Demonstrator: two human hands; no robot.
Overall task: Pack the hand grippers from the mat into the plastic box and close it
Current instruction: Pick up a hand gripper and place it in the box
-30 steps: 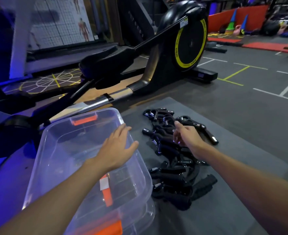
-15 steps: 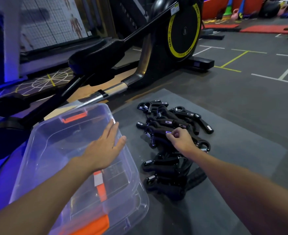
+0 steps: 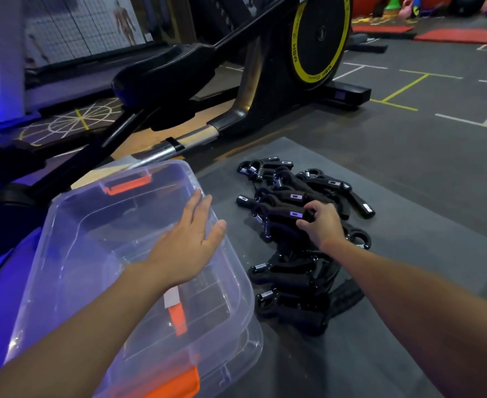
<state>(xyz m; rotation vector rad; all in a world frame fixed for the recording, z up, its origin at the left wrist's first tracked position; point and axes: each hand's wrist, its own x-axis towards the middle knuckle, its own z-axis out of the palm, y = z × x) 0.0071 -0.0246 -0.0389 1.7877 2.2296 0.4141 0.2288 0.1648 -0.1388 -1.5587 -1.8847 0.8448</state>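
A clear plastic box with orange latches stands at the left, its transparent lid on top. My left hand lies flat on the lid near its right edge, fingers straight. To the right, a pile of several black hand grippers lies on the grey mat. My right hand pinches the handle of one hand gripper near the top of the pile, thumb and fingers curled round it.
A black elliptical trainer with a yellow-ringed flywheel stands just behind the box and mat; its rail runs along the box's far side. Grey gym floor with painted lines lies to the right. Red mats sit far back.
My right hand came back from the far side of the pile and closed on a gripper handle. My left hand settled onto the lid. The view dipped lower.
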